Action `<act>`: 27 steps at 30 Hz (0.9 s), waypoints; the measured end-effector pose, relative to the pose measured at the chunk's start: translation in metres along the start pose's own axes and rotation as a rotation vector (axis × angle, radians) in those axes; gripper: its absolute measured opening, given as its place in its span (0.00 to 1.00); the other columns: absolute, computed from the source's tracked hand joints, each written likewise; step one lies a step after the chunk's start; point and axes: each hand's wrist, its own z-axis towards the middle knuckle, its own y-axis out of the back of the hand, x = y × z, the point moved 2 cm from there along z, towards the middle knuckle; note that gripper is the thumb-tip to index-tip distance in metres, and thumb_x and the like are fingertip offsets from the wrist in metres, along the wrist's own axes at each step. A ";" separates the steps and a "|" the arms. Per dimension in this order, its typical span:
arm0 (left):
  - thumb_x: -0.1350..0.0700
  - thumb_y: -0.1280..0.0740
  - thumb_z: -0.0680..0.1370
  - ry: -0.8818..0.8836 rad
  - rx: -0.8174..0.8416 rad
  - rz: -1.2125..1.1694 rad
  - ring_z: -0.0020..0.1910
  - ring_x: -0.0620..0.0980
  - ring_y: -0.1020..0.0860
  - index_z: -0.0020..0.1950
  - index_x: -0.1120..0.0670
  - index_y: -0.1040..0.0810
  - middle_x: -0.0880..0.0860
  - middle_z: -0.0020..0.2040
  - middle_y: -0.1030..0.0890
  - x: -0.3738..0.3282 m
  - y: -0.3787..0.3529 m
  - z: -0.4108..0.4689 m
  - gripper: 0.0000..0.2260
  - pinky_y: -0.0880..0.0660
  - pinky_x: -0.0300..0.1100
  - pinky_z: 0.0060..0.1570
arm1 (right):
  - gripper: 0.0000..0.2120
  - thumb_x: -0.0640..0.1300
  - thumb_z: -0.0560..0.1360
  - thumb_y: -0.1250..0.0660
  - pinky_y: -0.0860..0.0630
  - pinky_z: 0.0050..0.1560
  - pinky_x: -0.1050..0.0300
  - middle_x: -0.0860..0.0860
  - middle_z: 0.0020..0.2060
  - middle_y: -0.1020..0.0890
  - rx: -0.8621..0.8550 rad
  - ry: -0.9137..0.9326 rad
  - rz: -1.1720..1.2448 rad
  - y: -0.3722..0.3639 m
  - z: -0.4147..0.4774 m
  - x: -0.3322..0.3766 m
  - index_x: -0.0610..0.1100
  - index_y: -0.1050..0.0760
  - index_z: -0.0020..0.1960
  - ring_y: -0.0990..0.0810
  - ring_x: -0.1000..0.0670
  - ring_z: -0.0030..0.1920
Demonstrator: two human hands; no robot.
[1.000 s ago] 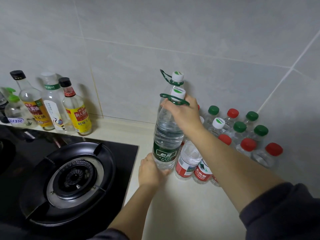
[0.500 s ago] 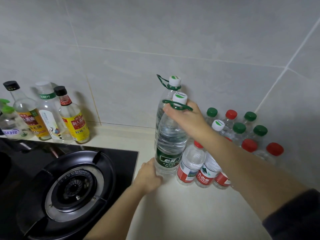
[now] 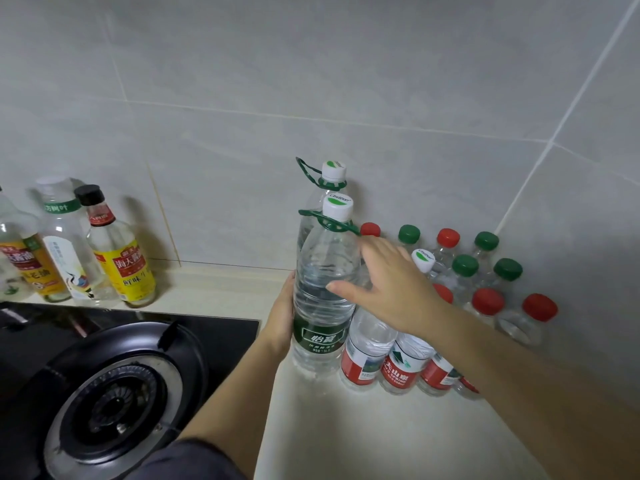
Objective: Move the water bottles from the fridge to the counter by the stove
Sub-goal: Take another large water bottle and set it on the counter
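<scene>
Green-labelled bottle (image 3: pixel 318 265) beside stove (image 3: pixel 221 337) edge; left hand (image 3: pixel 282 317) seemingly grips it, right hand (image 3: pixel 391 289) spread.

Large grey wall tiles (image 3: pixel 311 81) with pale grout, wall corner (image 3: pixel 522 188) at right, cream countertop (image 3: pixel 346 438), black glass gas hob (image 3: pixel 221 341), even light.

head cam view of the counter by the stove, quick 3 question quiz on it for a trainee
1. True or false: the front large bottle stands upright on the counter.
2. Which hand holds its lower side? A) left hand B) right hand C) neither
3. Fill in: the right hand's fingers are spread, gripping ____.
Key: 1 true; 2 A; 3 nothing.
</scene>
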 end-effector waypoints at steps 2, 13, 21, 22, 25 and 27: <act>0.48 0.50 0.85 0.030 0.014 0.019 0.51 0.49 0.17 0.64 0.53 0.24 0.51 0.52 0.15 0.000 0.001 0.001 0.19 0.21 0.37 0.41 | 0.34 0.74 0.70 0.47 0.34 0.67 0.52 0.59 0.58 0.26 -0.009 0.010 0.010 -0.001 -0.001 -0.001 0.52 0.33 0.66 0.29 0.53 0.63; 0.47 0.49 0.82 0.104 -0.254 0.361 0.57 0.47 0.22 0.59 0.48 0.22 0.48 0.56 0.20 0.023 0.013 -0.034 0.18 0.27 0.53 0.63 | 0.43 0.75 0.71 0.49 0.49 0.77 0.46 0.53 0.76 0.36 0.114 0.027 -0.227 0.020 -0.030 -0.007 0.50 0.42 0.77 0.41 0.51 0.76; 0.55 0.38 0.80 0.113 -0.256 0.743 0.62 0.53 0.25 0.72 0.55 0.34 0.53 0.66 0.25 0.042 0.000 -0.092 0.20 0.31 0.40 0.55 | 0.35 0.54 0.76 0.32 0.43 0.74 0.47 0.52 0.80 0.49 0.109 -0.076 -0.257 0.024 -0.107 -0.035 0.51 0.42 0.78 0.51 0.49 0.79; 0.55 0.37 0.79 0.113 -0.263 0.835 0.60 0.54 0.24 0.70 0.56 0.32 0.54 0.64 0.24 0.045 -0.003 -0.096 0.19 0.30 0.41 0.54 | 0.33 0.51 0.75 0.30 0.40 0.73 0.48 0.51 0.80 0.48 0.078 -0.066 -0.250 0.022 -0.116 -0.037 0.50 0.39 0.77 0.49 0.48 0.79; 0.55 0.36 0.78 0.082 -0.170 1.092 0.53 0.55 0.23 0.60 0.57 0.27 0.54 0.57 0.23 0.050 -0.020 -0.110 0.12 0.29 0.42 0.50 | 0.25 0.42 0.72 0.29 0.34 0.68 0.48 0.48 0.77 0.39 -0.066 -0.021 -0.227 0.013 -0.146 -0.042 0.46 0.27 0.68 0.39 0.44 0.76; 0.56 0.37 0.78 0.025 -0.039 1.139 0.50 0.53 0.23 0.57 0.56 0.25 0.53 0.55 0.21 0.054 -0.034 -0.115 0.10 0.29 0.40 0.48 | 0.17 0.42 0.71 0.33 0.25 0.60 0.47 0.48 0.70 0.30 -0.127 -0.033 -0.240 0.004 -0.166 -0.047 0.45 0.23 0.60 0.28 0.43 0.67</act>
